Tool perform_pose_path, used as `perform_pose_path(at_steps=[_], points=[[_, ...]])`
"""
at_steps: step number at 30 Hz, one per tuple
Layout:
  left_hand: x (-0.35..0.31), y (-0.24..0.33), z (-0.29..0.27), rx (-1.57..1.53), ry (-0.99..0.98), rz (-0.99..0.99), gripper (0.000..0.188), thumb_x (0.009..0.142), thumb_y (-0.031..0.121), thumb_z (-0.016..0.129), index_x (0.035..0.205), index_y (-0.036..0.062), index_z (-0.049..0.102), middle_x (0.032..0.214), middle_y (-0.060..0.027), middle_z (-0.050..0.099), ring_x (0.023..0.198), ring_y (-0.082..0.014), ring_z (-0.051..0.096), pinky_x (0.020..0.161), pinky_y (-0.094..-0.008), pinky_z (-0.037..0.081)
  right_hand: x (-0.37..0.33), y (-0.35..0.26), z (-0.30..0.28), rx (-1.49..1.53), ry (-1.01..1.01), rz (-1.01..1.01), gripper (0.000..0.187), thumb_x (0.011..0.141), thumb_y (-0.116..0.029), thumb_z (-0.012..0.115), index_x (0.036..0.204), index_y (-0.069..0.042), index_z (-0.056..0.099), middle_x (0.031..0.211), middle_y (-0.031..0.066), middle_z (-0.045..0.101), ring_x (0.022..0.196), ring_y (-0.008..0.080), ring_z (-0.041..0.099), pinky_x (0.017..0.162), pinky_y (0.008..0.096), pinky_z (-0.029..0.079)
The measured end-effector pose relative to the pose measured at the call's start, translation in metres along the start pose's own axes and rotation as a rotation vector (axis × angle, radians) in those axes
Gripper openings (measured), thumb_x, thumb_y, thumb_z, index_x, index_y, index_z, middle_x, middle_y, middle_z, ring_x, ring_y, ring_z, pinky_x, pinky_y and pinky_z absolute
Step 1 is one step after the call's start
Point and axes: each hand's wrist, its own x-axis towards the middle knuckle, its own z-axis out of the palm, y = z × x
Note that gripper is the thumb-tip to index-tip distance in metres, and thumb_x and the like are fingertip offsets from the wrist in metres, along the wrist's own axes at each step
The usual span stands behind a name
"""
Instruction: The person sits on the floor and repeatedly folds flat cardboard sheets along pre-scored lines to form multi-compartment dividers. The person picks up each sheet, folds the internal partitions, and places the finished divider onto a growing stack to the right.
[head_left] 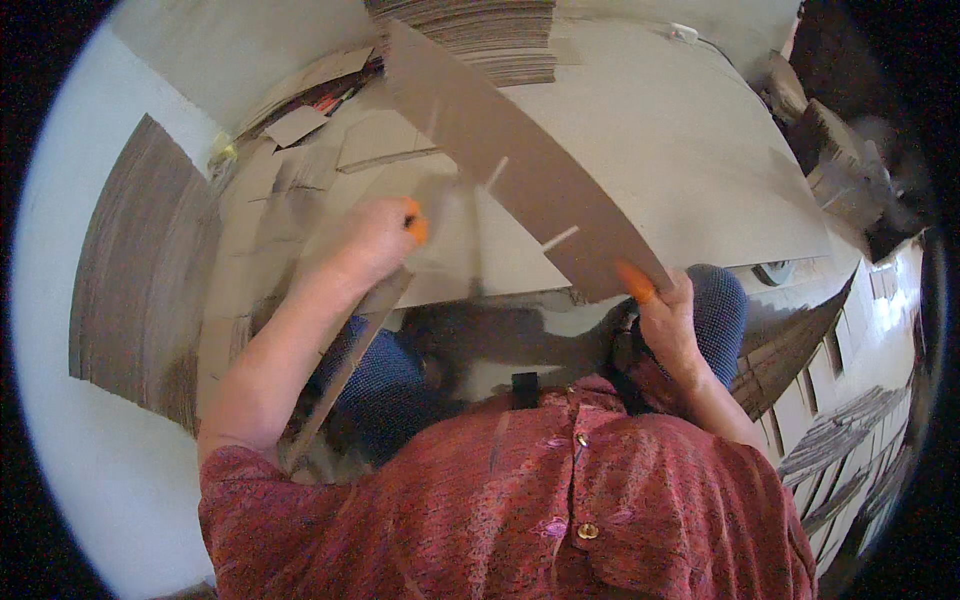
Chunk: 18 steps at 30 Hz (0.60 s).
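My right hand grips the near end of a long brown slotted cardboard strip. That strip slants up and away to the far left, above the table, with two pale slots cut in from its left edge. An orange cover sits on my right thumb. Farther left, my left hand is closed in a fist, with something orange at its fingertips. Just below that fist a narrow cardboard strip runs down past my knee; whether the fist holds it I cannot tell. Motion smears the left hand a little.
A wide pale tabletop spreads before me. At its far side stands a cardboard stack. Another tall stack rises at left by the wall. Loose flat cardboard pieces lie at the far left; slotted cardboard is piled at right.
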Motion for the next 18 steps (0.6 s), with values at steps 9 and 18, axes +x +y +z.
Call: perform_pose_path(at_steps=[9, 18], points=[[-0.013, 0.117, 0.024, -0.479, -0.261, 0.163, 0.016, 0.083, 0.011, 0.057, 0.087, -0.0043, 0.060, 0.065, -0.0081, 0.058, 0.062, -0.0101, 0.048, 0.056, -0.0285, 0.042, 0.007, 0.009, -0.023, -0.331, -0.006, -0.049, 0.011, 0.080, -0.003, 0.055, 0.087, 0.001, 0.062, 0.063, 0.0134, 0.058, 0.058, 0.0102, 0.047, 0.053, 0.0295, 0.041], [-0.018, 0.117, 0.037, -0.533, -0.027, 0.306, 0.029, 0.083, 0.020, 0.064, 0.098, -0.0047, 0.059, 0.083, -0.0119, 0.062, 0.075, -0.0123, 0.055, 0.069, -0.0270, 0.046, -0.008, 0.037, -0.023, -0.264, -0.052, 0.049, 0.017, 0.082, -0.008, 0.060, 0.096, 0.001, 0.063, 0.076, 0.0150, 0.066, 0.067, 0.0075, 0.048, 0.059, 0.0291, 0.046]])
